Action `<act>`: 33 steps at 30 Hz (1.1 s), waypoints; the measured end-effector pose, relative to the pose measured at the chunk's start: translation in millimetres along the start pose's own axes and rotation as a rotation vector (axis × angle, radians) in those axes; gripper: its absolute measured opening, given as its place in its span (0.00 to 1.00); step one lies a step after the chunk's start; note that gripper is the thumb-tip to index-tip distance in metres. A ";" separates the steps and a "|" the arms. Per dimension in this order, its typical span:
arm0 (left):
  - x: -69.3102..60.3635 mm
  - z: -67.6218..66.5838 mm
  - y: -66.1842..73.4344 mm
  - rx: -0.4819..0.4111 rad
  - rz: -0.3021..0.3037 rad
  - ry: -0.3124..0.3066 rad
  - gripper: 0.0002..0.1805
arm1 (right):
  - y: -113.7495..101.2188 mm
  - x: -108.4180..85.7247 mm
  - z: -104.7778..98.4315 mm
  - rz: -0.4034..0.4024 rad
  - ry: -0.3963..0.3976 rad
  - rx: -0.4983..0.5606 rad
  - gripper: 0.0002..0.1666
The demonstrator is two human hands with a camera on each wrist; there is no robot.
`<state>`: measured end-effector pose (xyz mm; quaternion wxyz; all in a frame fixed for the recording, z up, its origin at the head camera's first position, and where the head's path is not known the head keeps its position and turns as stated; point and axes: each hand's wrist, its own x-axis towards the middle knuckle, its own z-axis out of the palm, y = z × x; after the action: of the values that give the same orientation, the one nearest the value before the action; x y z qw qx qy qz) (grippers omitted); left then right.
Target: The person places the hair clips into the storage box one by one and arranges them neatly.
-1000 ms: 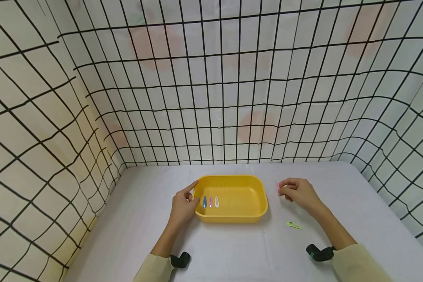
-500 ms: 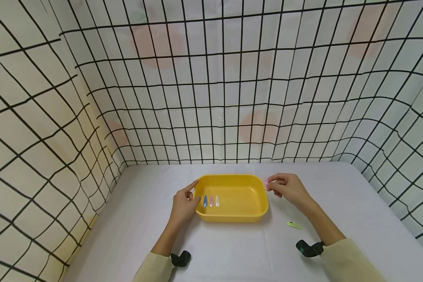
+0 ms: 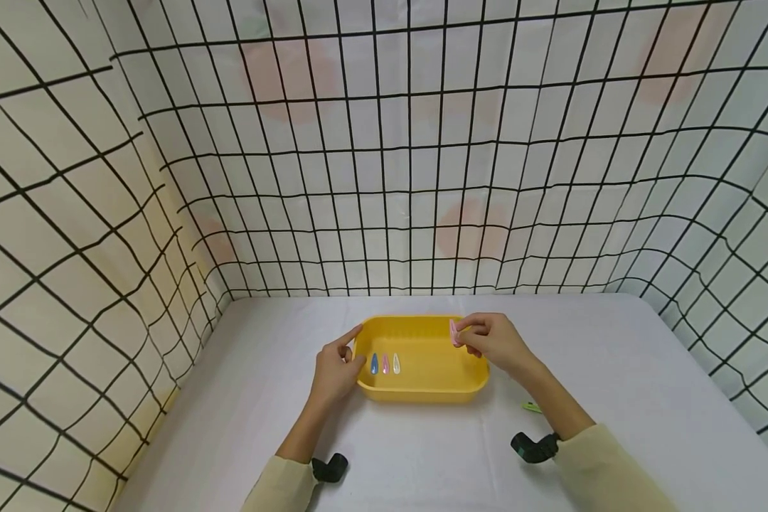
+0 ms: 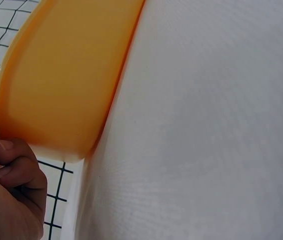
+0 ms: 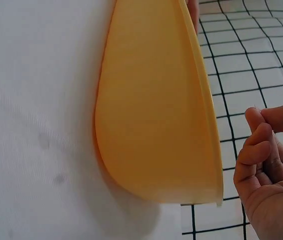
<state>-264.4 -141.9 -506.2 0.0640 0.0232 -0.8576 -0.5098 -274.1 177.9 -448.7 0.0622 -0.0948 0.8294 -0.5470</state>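
Note:
A yellow plastic tray point(image 3: 432, 373) rests on the white cloth. My left hand point(image 3: 335, 366) holds its left rim, the thumb over the edge; in the left wrist view, some fingers curl beside the tray's outer wall. Between thumb and fingertips, my right hand point(image 3: 496, 343) pinches a pink snap hair clip point(image 3: 453, 333) above the right part of the tray. Inside, at the left, lie a blue hair clip point(image 3: 374, 364), a pink one and a white hair clip point(image 3: 396, 363), side by side in a row. The right wrist view does not show the held clip clearly.
A green hair clip point(image 3: 531, 407) lies on the cloth right of the tray, partly covered by the right forearm. Black wire mesh point(image 3: 409, 213) over white sheeting stands behind and at both sides. Each wrist carries a small black camera point(image 3: 534, 448).
My right hand has moved left with the pink hair clip, from beside the tray to over its right part. The left hand stays at the rim. The right forearm now partly covers the green clip.

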 end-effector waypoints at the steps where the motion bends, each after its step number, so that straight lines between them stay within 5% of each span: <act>1: 0.3 0.1 -0.4 -0.002 0.003 0.000 0.34 | -0.7 1.0 3.1 -0.003 -0.007 0.000 0.13; 12: 0.0 0.2 0.1 -0.009 0.002 0.004 0.34 | -9.1 12.8 32.6 -0.016 -0.035 -0.024 0.14; 33: -0.1 0.1 -0.7 -0.036 0.049 0.005 0.34 | -4.7 28.0 67.6 0.106 -0.088 -0.062 0.12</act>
<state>-264.3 -142.2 -506.9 0.0788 0.0023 -0.8485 -0.5234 -286.9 109.3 -471.0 0.1243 -0.0767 0.8463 -0.5122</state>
